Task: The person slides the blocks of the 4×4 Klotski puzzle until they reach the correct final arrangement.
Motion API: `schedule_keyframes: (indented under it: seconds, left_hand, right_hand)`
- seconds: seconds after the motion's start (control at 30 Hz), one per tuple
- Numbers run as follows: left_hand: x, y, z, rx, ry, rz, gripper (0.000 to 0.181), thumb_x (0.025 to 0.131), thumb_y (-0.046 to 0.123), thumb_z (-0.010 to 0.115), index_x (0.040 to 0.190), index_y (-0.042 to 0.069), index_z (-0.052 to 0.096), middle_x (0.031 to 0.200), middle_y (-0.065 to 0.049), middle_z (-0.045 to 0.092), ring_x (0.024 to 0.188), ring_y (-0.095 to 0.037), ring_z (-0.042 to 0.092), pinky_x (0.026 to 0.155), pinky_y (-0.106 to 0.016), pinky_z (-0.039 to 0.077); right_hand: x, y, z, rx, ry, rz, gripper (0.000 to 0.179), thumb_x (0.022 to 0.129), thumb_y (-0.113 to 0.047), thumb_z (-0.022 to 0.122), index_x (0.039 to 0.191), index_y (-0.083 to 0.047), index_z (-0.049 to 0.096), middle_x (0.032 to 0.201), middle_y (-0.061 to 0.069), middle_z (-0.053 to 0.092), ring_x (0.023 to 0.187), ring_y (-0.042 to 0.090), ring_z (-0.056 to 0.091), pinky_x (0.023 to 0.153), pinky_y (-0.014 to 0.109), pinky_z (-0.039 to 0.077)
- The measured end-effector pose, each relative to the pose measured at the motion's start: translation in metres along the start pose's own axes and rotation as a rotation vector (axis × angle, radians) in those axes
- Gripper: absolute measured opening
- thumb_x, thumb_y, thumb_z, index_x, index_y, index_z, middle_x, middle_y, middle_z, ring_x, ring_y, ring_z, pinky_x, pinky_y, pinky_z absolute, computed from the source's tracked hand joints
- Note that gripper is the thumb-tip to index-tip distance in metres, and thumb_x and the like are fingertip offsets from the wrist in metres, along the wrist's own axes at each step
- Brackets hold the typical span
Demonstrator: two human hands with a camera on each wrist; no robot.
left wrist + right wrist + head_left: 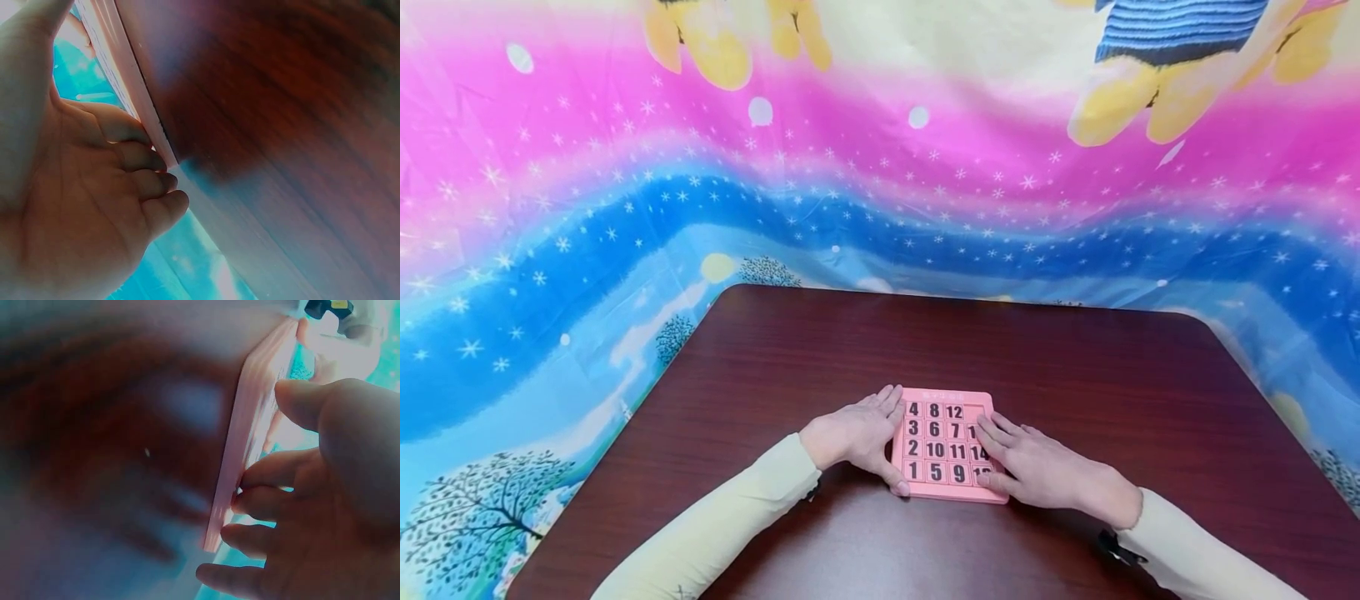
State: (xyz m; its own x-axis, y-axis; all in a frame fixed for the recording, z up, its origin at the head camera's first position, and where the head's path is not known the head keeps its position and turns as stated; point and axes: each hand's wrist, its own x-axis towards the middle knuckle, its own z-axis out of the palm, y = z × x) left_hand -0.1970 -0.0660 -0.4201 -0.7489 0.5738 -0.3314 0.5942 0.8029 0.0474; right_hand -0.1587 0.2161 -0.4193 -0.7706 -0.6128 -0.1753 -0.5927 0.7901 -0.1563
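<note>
A pink number slide puzzle (934,440) lies flat on the table in the head view, its black-numbered tiles in rows. Beside the 12, the top-right slot holds no tile. My left hand (863,432) rests along the left edge, fingers extended, thumb at the lower left corner. Over the right column lies my right hand (1045,468), fingers and thumb stretched onto the tiles, covering some numbers. The left wrist view has the puzzle's side edge (139,87) by my fingertips. In the right wrist view my fingers (256,503) reach over the puzzle's thick side (236,440).
Dark brown wooden table (970,346) surrounds the puzzle. Behind and beside it hangs a colourful printed cloth (880,192) with snowflakes and trees. Pale sleeves cover both forearms, and a dark strap (1122,548) shows near the right wrist.
</note>
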Motion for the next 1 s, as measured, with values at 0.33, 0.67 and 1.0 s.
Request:
schedule_keyframes:
  seconds: [0.33, 0.67, 1.0]
  left_hand:
    - [0.0, 0.0, 0.002, 0.02, 0.015, 0.008, 0.131, 0.063, 0.085, 0.064, 0.156, 0.003, 0.021, 0.165, -0.017, 0.009, 0.154, -0.027, 0.01, 0.126, -0.035, 0.017]
    - [-0.001, 0.0, 0.0, 0.001, 0.007, 0.013, 0.131, 0.064, 0.085, 0.064, 0.156, 0.003, 0.02, 0.165, -0.017, 0.007, 0.154, -0.027, 0.008, 0.126, -0.036, 0.015]
    - [-0.001, 0.0, 0.0, 0.02, 0.016, 0.015, 0.131, 0.064, 0.085, 0.064, 0.156, 0.002, 0.021, 0.165, -0.018, 0.009, 0.154, -0.028, 0.01, 0.126, -0.036, 0.017]
  right_hand:
    - [0.018, 0.001, -0.006, -0.001, -0.001, -0.029, 0.069, 0.097, -0.051, 0.054, 0.148, -0.006, 0.043, 0.156, 0.014, 0.039, 0.147, 0.039, 0.028, 0.112, 0.063, 0.035]
    - [0.037, -0.006, -0.008, 0.0, -0.012, -0.055, 0.07, 0.098, -0.053, 0.049, 0.15, -0.007, 0.039, 0.158, 0.014, 0.035, 0.148, 0.041, 0.024, 0.114, 0.063, 0.032]
    - [0.035, 0.004, -0.004, 0.022, -0.003, -0.053, 0.068, 0.097, -0.049, 0.053, 0.149, -0.006, 0.041, 0.157, 0.015, 0.037, 0.148, 0.043, 0.024, 0.113, 0.064, 0.031]
